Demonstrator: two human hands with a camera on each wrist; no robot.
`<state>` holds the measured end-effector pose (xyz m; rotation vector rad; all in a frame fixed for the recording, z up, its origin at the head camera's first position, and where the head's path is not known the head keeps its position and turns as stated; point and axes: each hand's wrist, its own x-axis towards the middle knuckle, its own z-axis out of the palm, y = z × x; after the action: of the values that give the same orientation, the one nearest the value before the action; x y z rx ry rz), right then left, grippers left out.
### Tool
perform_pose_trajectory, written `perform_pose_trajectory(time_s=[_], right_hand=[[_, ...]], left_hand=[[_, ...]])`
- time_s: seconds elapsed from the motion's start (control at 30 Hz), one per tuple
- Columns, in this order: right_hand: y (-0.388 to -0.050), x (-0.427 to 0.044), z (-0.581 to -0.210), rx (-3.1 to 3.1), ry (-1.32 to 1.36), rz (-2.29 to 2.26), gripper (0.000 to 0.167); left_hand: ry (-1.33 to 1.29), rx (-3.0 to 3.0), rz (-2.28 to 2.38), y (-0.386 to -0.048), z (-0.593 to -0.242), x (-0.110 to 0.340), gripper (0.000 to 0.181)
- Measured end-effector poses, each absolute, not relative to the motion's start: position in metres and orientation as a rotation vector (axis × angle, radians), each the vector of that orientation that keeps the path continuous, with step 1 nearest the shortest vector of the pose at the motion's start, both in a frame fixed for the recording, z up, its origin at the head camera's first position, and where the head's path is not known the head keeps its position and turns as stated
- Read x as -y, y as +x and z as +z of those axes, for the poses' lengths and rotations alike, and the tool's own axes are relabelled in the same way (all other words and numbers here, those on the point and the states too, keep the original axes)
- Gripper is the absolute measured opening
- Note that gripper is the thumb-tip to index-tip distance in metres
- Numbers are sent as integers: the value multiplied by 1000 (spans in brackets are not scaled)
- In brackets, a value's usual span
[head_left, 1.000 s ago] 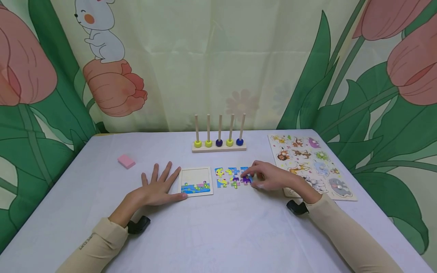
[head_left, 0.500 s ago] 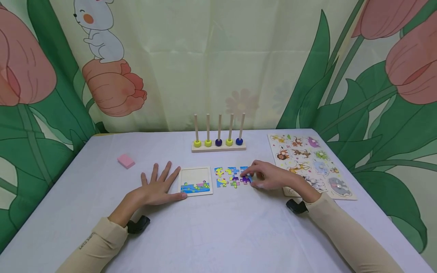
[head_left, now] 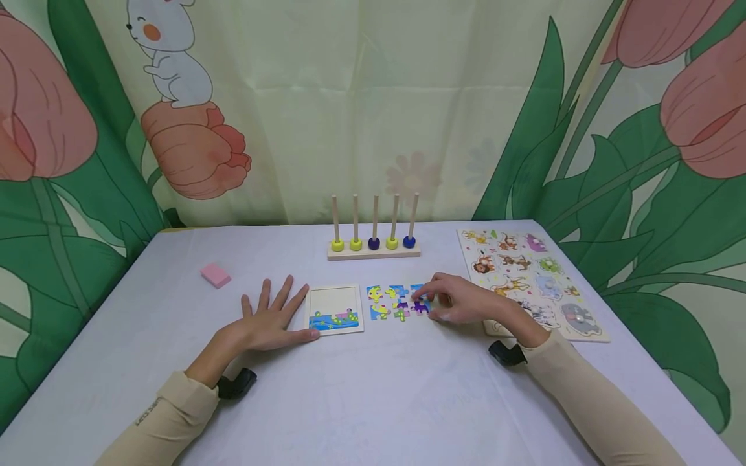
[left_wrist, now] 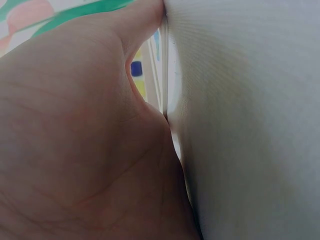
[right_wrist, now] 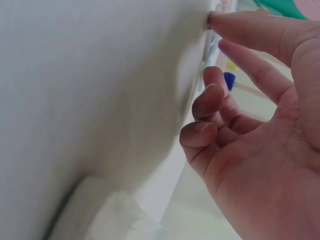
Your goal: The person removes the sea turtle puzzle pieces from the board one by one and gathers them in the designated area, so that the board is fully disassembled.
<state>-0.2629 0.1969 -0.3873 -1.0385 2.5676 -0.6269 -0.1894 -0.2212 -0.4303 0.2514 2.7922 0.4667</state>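
Note:
My left hand (head_left: 265, 323) lies with fingers spread on the cloth, its thumb and index fingertip touching the left side of a small wooden puzzle tray (head_left: 335, 289). Joined blue pieces fill the tray's lower part; bare wood shows above. Right of it lie several loose jigsaw puzzle pieces (head_left: 375, 294) in two rows. My right hand (head_left: 463, 301) is at their right end, thumb and index finger at opposite sides of a purple-and-blue puzzle piece (head_left: 421, 309). In the right wrist view the other fingers (right_wrist: 207, 102) are curled; the piece is barely visible there.
Behind the tray stands a wooden peg stand (head_left: 373, 254) with yellow and dark blue beads. An animal peg puzzle board (head_left: 474, 259) lies at the right, partly under my right forearm. A pink block (head_left: 215, 275) sits at the left. A printed curtain (head_left: 326, 116) hangs behind the table.

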Motion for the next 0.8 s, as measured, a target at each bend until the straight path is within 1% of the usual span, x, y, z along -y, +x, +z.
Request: perform_pose_trajectory(time_s=[0.1,0.27,0.57,0.8], right_hand=[[-262,-194,-386,-2593,-1050,-638,41],[-258,-182,-385,-2631,-1107,-721,34],[-256,-138,-387,-2558,-1198,-770,26],[-255,-105,-385,-2510,-1264,-713,26]], left_hand=[[242,-2788,467,-189,-430,220,117],[232,-2783,466,-188,-428,220,117],[258,-2786,456,-190,-429,220,117],[251,-2782,444,-188,-427,221,119]])
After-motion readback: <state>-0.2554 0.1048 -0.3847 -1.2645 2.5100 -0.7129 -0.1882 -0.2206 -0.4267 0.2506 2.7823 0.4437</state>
